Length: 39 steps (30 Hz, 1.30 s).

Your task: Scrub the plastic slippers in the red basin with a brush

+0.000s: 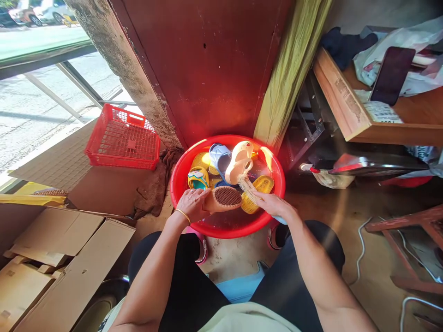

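Note:
My left hand [193, 205], with a gold bangle at its wrist, grips a tan shoe [226, 198] by one end, its brown ridged sole facing up. In my right hand [277, 206] is a scrubbing brush [247, 188] with pale bristles and a light blue handle end showing below the palm. The bristles are just right of the shoe, seemingly apart from it. Both hands work over a red basin [176, 184] holding water. Inside lie a blue slipper [218, 156], a cream clog [237, 168], a yellow slipper [263, 185] and a yellow sandal [198, 175].
A red plastic crate [121, 160] stands left of the basin, beside a brown cloth [150, 193]. Cardboard boxes [62, 226] fill the lower left. A dark red door [207, 69] rises behind. On the right, a wooden drawer [360, 113] bears a phone [392, 76]; a cable [361, 244] crosses the floor.

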Each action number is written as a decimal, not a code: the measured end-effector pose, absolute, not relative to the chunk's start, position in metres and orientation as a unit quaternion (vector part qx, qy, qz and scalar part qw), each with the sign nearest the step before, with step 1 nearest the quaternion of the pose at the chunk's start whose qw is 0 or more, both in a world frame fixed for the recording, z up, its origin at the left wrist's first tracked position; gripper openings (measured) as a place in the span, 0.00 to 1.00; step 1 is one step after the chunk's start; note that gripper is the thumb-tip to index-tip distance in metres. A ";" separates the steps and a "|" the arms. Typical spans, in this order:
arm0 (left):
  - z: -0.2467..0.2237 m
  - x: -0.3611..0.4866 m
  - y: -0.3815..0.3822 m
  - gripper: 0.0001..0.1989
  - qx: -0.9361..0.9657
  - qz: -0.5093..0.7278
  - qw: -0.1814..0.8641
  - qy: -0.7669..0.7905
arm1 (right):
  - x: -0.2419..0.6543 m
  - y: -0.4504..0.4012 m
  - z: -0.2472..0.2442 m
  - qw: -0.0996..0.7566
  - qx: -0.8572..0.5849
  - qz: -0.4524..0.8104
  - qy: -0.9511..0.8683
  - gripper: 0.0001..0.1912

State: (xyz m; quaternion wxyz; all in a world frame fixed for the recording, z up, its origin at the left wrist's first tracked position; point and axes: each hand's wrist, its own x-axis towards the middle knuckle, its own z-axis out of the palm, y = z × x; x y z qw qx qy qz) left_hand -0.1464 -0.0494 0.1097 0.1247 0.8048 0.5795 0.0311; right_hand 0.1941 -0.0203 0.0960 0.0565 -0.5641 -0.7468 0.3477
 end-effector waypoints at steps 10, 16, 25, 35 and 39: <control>0.060 -0.133 -0.016 0.49 0.630 0.267 0.105 0.721 | 0.165 -0.017 0.114 0.208 -0.570 0.309 -0.732 0.31; 0.035 -0.116 -0.010 0.54 0.679 0.251 0.155 0.672 | 0.120 -0.004 0.106 0.100 -0.597 0.201 -0.770 0.30; 0.022 -0.119 -0.017 0.41 0.660 0.249 0.159 0.690 | 0.070 -0.045 0.101 -0.050 -0.535 0.126 -0.834 0.32; 0.020 -0.099 -0.028 0.47 0.676 0.290 0.031 0.677 | 0.108 0.000 0.109 0.031 -0.641 0.079 -0.763 0.28; 0.013 -0.097 -0.028 0.47 0.671 0.269 0.006 0.691 | 0.097 -0.020 0.101 0.005 -0.609 0.058 -0.791 0.29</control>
